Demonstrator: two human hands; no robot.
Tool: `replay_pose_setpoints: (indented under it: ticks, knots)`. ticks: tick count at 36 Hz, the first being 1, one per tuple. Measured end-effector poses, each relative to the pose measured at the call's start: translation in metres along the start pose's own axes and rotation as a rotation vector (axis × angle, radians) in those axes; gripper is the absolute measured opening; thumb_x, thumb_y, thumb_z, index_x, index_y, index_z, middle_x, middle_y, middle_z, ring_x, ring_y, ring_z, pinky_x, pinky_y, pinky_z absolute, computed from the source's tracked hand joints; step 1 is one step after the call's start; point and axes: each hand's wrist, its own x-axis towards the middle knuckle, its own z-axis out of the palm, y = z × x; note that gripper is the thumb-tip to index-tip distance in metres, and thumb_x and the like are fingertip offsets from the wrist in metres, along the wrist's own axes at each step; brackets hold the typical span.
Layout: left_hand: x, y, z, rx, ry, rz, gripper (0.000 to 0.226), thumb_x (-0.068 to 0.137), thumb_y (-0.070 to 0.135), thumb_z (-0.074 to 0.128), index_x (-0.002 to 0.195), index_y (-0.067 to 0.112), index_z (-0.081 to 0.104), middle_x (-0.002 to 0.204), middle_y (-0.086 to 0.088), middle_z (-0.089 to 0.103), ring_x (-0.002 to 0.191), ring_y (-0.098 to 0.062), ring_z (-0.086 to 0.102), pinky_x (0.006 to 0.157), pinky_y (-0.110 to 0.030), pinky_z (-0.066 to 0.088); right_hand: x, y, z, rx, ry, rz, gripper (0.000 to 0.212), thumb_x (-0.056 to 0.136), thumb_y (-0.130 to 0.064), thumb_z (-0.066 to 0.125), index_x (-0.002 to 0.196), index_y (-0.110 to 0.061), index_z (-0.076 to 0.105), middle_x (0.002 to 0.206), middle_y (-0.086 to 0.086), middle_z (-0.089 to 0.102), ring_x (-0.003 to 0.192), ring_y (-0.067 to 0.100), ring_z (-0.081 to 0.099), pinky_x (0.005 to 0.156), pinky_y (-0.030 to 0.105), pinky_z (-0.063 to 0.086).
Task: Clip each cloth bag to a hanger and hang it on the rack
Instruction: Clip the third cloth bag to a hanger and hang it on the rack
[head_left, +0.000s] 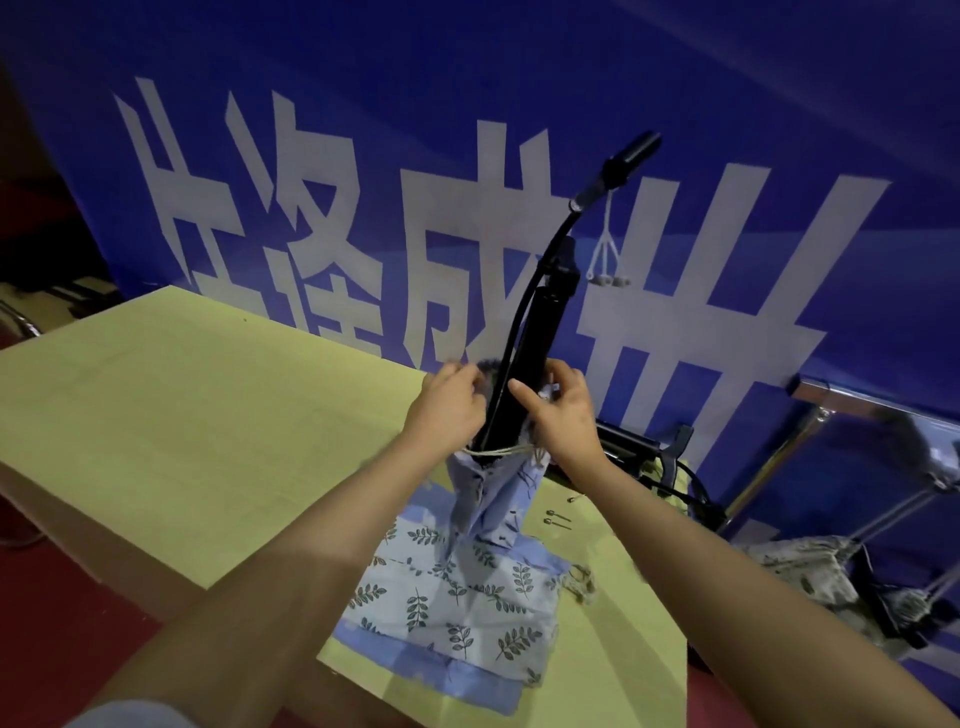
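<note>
A pale blue cloth bag (496, 501) stands upright on the table, pulled around the lower part of a tall black pump-like pole (540, 332) with a hose and handle. My left hand (449, 402) pinches the bag's upper edge left of the pole. On the right side my right hand (563, 415) grips that edge, forefinger stretched toward the pole. A cream drawstring (498, 451) crosses the bag's mouth below my hands. Flat leaf-print cloth bags (457, 608) lie stacked under it near the table's front edge.
The yellow-green table (197, 415) stretches to the left. Small metal pins (557, 518) lie right of the bag. A chrome rack frame (779, 457) stands at the right, with a grey leaf-print bag (810, 571) at its foot. A blue banner wall (363, 62) is behind.
</note>
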Motion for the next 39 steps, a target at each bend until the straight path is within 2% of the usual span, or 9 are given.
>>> replay_pose_setpoints:
  ticks: [4,11,15,19,23,30,33,35,39]
  knots:
    - [0.002,-0.003,-0.001,0.098,-0.066,0.013,0.050,0.091,0.007,0.046,0.140,0.015,0.042,0.135,-0.005,0.044,0.120,-0.028,0.049,0.093,-0.042,0.047,0.000,-0.007,-0.006,0.030,-0.010,-0.047,0.034,0.085,-0.040,0.066,0.113,-0.024,0.054,0.107,0.005,0.050,0.094,0.017,0.052,0.089,0.036,0.044]
    - [0.004,0.021,-0.019,-0.200,-0.043,-0.009,0.055,0.090,0.001,0.047,0.143,0.015,0.040,0.143,-0.008,0.044,0.126,-0.029,0.047,0.094,-0.036,0.045,0.001,-0.016,-0.016,-0.005,-0.036,-0.079,0.036,0.087,-0.032,0.066,0.117,-0.016,0.053,0.108,0.007,0.043,0.091,0.013,0.046,0.084,0.024,0.038]
    - [0.007,0.036,-0.032,-0.362,0.088,0.035,0.046,0.089,-0.002,0.045,0.130,0.015,0.055,0.114,-0.010,0.062,0.078,-0.023,0.059,0.065,-0.030,0.046,0.002,-0.015,-0.017,-0.052,-0.064,-0.060,0.039,0.086,-0.023,0.068,0.121,-0.012,0.053,0.106,0.005,0.041,0.095,0.018,0.046,0.091,0.029,0.042]
    - [0.017,0.031,-0.024,-0.438,0.112,0.046,0.015,0.093,0.001,0.046,0.094,0.005,0.061,0.080,-0.003,0.054,0.073,-0.016,0.050,0.065,-0.020,0.041,-0.006,-0.007,-0.018,-0.096,-0.132,-0.037,0.039,0.087,-0.017,0.066,0.124,-0.016,0.053,0.110,0.005,0.042,0.097,0.018,0.046,0.084,0.022,0.035]
    - [0.003,0.017,-0.019,-0.392,0.188,0.119,0.021,0.099,0.011,0.044,0.088,0.029,0.045,0.080,0.010,0.053,0.068,0.006,0.060,0.060,-0.005,0.044,-0.012,0.006,-0.015,-0.130,-0.163,-0.016,0.039,0.086,-0.013,0.067,0.122,-0.016,0.054,0.113,0.008,0.043,0.096,0.016,0.044,0.084,0.019,0.033]
    - [-0.011,0.018,-0.014,-0.432,0.254,0.388,0.041,0.090,0.019,0.056,0.127,0.020,0.038,0.123,-0.024,0.043,0.098,-0.025,0.055,0.078,-0.022,0.050,-0.021,0.025,-0.012,-0.233,-0.230,0.008,0.043,0.085,-0.014,0.069,0.126,-0.014,0.056,0.120,0.013,0.050,0.113,0.027,0.048,0.087,0.021,0.033]
    - [-0.015,0.022,-0.009,-0.273,0.288,0.432,0.036,0.094,0.009,0.049,0.129,0.017,0.042,0.107,0.008,0.047,0.109,-0.002,0.048,0.097,-0.026,0.042,-0.022,0.026,-0.011,-0.258,-0.269,-0.009,0.041,0.086,-0.017,0.068,0.126,-0.014,0.058,0.119,0.012,0.051,0.110,0.027,0.050,0.085,0.022,0.035]
    - [-0.011,0.019,-0.007,-0.367,0.254,0.381,0.028,0.097,0.003,0.044,0.119,0.020,0.047,0.099,0.009,0.044,0.091,0.006,0.054,0.089,-0.024,0.048,-0.023,0.026,-0.011,-0.267,-0.288,-0.020,0.039,0.084,-0.022,0.070,0.122,-0.017,0.061,0.117,0.010,0.055,0.107,0.026,0.054,0.087,0.028,0.042]
    - [-0.014,0.022,-0.010,-0.563,0.109,0.275,0.011,0.096,0.015,0.049,0.107,0.014,0.048,0.096,0.001,0.050,0.076,-0.008,0.060,0.061,-0.018,0.055,-0.021,0.035,-0.013,-0.286,-0.271,0.020,0.038,0.082,-0.021,0.072,0.118,-0.014,0.063,0.110,0.012,0.061,0.101,0.030,0.059,0.080,0.030,0.045]
